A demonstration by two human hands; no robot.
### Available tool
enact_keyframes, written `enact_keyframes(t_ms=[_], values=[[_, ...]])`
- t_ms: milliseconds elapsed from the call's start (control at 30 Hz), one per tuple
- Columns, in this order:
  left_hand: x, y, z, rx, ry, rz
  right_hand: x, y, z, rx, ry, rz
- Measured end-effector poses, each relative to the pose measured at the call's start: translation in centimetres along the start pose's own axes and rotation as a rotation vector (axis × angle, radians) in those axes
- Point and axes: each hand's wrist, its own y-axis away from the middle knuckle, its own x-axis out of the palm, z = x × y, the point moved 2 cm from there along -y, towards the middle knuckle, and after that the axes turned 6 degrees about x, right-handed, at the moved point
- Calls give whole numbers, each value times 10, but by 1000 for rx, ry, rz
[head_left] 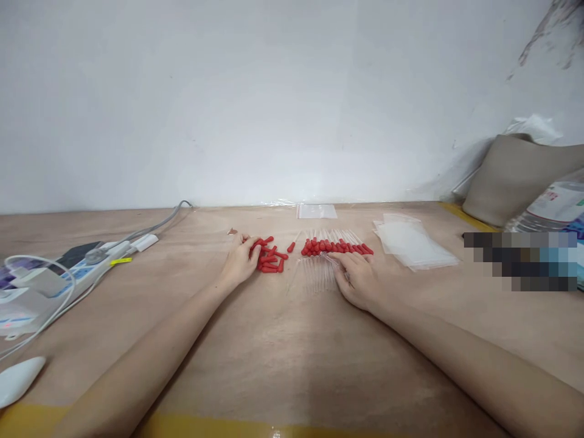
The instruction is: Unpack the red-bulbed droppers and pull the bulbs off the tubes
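Observation:
My left hand is at the left edge of a loose pile of red rubber dropper bulbs, its curled fingers closed on one of them. My right hand rests lower right of the row of finished droppers, which have red bulbs towards me and clear tubes pointing away. A clear glass tube shows at its fingertips, pinched there. Bare glass tubes lie side by side left of that hand, partly covered by it. One single dropper lies between pile and row.
Clear plastic bags are stacked on the right, and a small white bag lies by the wall. A power strip with cables is at left, above a white mouse-like object. A grey-brown container and large bottle stand far right.

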Motion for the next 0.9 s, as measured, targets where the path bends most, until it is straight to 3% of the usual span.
enact_keyframes(t_ms=[133, 367, 667, 767, 900], values=[[5, -1, 0, -26, 33, 83, -1, 0, 3, 45, 30, -40], [4, -16, -20, 56, -183, 37, -3, 2, 6, -12, 33, -9], [51, -58, -48, -42, -351, 349, -8, 4, 9, -100, 28, 68], [51, -61, -47, -69, -350, 336, -7, 3, 7, -104, -3, 34], [29, -47, -49, -23, -317, 125, -7, 2, 4, -47, -42, -24]])
